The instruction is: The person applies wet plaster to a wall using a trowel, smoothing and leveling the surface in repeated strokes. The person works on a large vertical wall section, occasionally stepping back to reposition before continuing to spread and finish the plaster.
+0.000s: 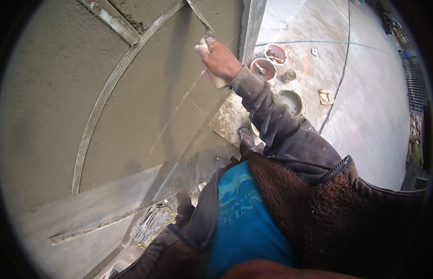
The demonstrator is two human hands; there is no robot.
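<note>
My right hand (219, 59) is wrapped round the pale handle of a trowel (199, 15). Its thin, mortar-smeared blade points up and away, close to the wet grey plaster wall (146, 116); whether it touches cannot be told. Down by my left side hangs what looks like my left hand (184, 198), partly hidden and small, its fingers not made out. Across the plaster runs a long pale strip (102, 95), curved in this view, and a mortar-caked wooden batten (115, 21) meets it at the upper left.
Right of the wall, two buckets (263, 69) (275, 54) hold tools. A can (288, 76) and a round basin (291, 102) stand nearby on the pale floor (365, 107). A crumpled paper piece (326, 97) lies beyond. Another batten (93, 228) crosses the lower left, near stacked grey pieces (153, 223).
</note>
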